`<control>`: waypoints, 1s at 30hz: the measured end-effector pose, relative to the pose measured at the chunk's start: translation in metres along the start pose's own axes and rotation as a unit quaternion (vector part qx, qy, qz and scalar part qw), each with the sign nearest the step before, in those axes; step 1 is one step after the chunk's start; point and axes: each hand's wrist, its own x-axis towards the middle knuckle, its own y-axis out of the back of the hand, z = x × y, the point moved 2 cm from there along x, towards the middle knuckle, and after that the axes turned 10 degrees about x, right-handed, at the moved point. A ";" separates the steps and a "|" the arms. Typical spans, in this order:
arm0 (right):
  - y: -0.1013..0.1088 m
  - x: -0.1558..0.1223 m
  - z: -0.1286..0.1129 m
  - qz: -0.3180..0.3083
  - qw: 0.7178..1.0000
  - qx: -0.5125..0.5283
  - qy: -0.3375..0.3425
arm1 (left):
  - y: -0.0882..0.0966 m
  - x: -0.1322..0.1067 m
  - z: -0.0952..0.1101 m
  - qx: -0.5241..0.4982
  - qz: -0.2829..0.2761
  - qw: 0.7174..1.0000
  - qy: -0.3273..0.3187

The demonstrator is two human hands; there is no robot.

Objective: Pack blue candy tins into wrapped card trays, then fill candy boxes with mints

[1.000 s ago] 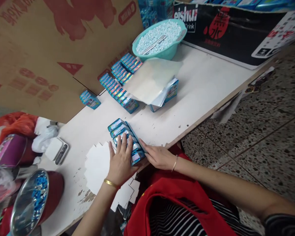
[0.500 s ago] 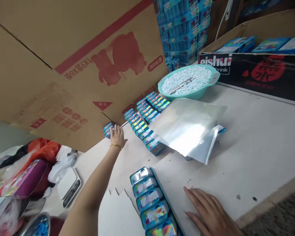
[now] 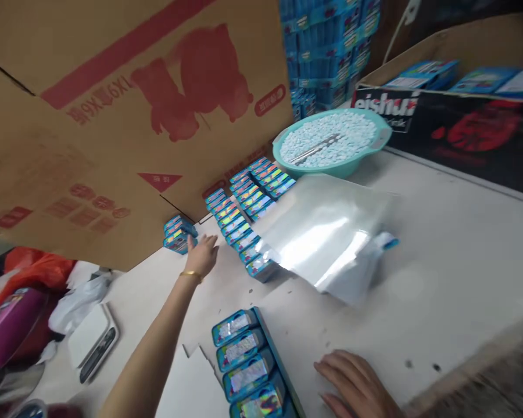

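Left hand [image 3: 203,256]: fingers parted, beside small boxes [image 3: 179,233]
Right hand [image 3: 358,385]: fingers apart from thumb, near bench [image 3: 453,302] edge
Room: between right hand and plastic sheets [image 3: 326,232]

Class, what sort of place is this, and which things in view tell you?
Probably a small packing workshop: blue boxes stand in rows on the worktable, near a basin of small pale pieces and a large cardboard carton.

The place is looking like a small packing workshop: blue boxes [image 3: 239,226] are standing in rows on a marked counter [image 3: 444,267], tongs [image 3: 316,150] are lying in a basin [image 3: 346,168] of pale pellets [image 3: 344,132], blue stacks [image 3: 320,52] are towering behind, and a large carton [image 3: 100,157] and an open box [image 3: 431,122] are flanking the basin.
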 end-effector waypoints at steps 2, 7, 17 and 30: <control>0.021 0.034 0.004 0.016 0.998 0.051 -0.018 | 0.017 -0.037 0.007 -0.103 0.013 0.994 -0.041; 0.049 0.147 0.060 -0.001 0.992 -0.053 -0.115 | 0.049 -0.139 0.013 -0.261 0.061 0.963 -0.015; 0.010 0.184 0.123 -0.134 0.960 -0.098 -0.227 | 0.025 -0.257 0.003 -0.331 0.031 0.935 0.121; 0.005 0.187 0.121 -0.084 0.962 -0.104 -0.238 | 0.079 -0.252 0.074 -0.381 0.070 0.922 0.029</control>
